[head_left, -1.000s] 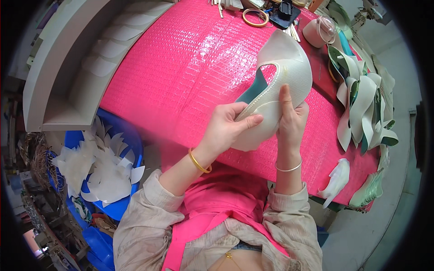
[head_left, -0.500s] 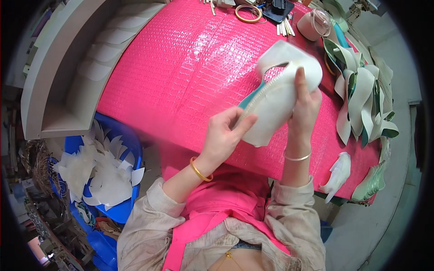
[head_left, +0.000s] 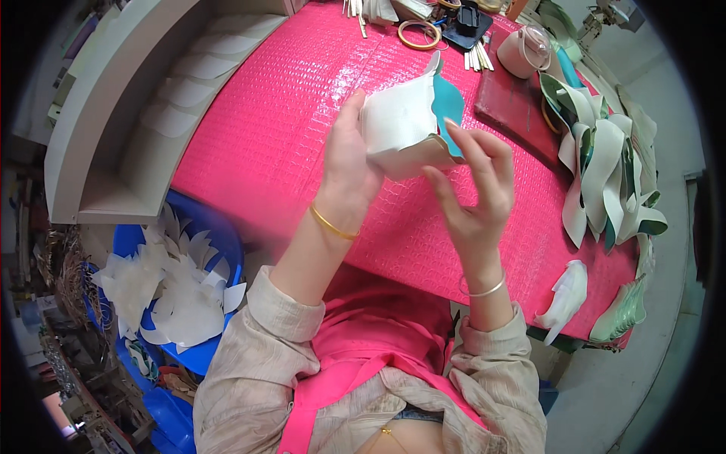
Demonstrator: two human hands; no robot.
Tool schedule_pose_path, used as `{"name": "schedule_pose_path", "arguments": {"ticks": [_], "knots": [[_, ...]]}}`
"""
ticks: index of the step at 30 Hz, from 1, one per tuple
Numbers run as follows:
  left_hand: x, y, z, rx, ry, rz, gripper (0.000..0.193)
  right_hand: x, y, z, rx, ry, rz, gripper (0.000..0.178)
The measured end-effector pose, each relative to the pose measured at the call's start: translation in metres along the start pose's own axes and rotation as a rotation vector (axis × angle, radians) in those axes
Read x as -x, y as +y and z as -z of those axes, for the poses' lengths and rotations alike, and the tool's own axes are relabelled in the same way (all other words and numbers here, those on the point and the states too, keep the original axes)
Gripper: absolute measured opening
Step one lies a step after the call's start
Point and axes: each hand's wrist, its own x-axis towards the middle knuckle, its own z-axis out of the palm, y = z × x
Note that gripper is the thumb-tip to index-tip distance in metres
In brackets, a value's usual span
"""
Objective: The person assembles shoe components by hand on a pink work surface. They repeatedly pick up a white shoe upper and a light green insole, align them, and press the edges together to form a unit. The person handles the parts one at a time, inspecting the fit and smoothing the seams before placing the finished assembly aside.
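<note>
White piece (head_left: 401, 121): I can read no lettering on it.
Pink table cover (head_left: 280, 129): no words or numbers legible to me from here.
White lidded pot (head_left: 518, 57): I find no label I can read.
Black object (head_left: 466, 17): too small in my view for any marking to be read.
Blue bin (head_left: 217, 221): no readable sign that I can make out.

Free passage leftward over pink tabletop (head_left: 265, 129), obstructive white pile (head_left: 609, 166) rightward.
</note>
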Motion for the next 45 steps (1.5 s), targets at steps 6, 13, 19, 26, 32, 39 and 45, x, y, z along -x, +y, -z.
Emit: {"name": "schedule_pose_path", "arguments": {"ticks": [6,13,19,26,32,39,45], "knots": [[0.009,-0.002,-0.013,-0.015,0.024,-0.006,0.032,0.014,0.006,-0.016,0.119,0.119,0.063,0.037],[0.006,-0.003,-0.017,-0.268,0.120,-0.301,0.020,0.001,-0.011,0.003,0.046,-0.003,-0.046,0.014],[0.004,-0.003,-0.023,-0.164,0.049,-0.146,0.020,-0.008,0.006,-0.004,-0.302,0.046,-0.351,0.018],[0.007,0.008,-0.019,-0.222,0.030,-0.083,0.024,-0.008,0.024,0.009,-0.895,-0.039,-0.637,0.056],[0.004,0.004,-0.021,-0.143,0.020,-0.080,0.022,0.005,0.024,0.005,-0.508,-0.251,-0.544,0.024],[0.003,0.005,-0.023,-0.105,-0.070,-0.104,0.029,0.008,0.025,0.009,-0.568,-0.306,-0.461,0.018],[0.005,-0.001,-0.027,-0.175,-0.010,-0.199,0.023,0.009,0.029,0.009,-0.575,-0.333,-0.355,0.021]]}}
